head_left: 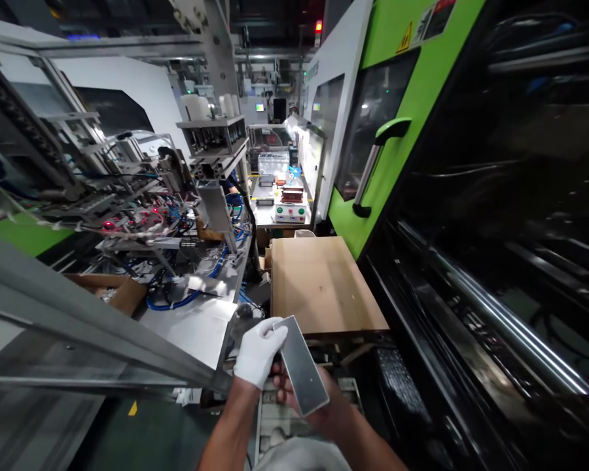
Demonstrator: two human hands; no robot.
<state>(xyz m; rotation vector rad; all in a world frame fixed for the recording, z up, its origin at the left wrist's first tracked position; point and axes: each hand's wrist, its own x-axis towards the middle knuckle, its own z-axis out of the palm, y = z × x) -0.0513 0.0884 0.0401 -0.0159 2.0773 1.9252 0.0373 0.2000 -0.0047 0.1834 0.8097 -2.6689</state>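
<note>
On my left, a grey metal frame rail cuts across the near side of the view, with a green machine base beyond it. Past the rail sits a cardboard box, and further in is a dense automation rig with red indicator lights and blue tubing running along its edge. Just below that tubing lies a flat steel sheet, near my hands.

My two hands are together on a dark metal plate, the only thing I'm holding. It's a long, narrow rectangle, tilted and held up in front of me, clear of the steel sheet and everything else. My gloved left hand pinches its upper end, while the fingers of my bare right hand curl behind it from below. Holding it by the edges like this keeps my palms off its flat face and gives it steady support at both ends.

Straight ahead, a cardboard-covered board lies just beyond the plate, and a far bench carries a control box and a clear bin. To my right stands a green moulding machine with a door handle, then a glossy black guard.
</note>
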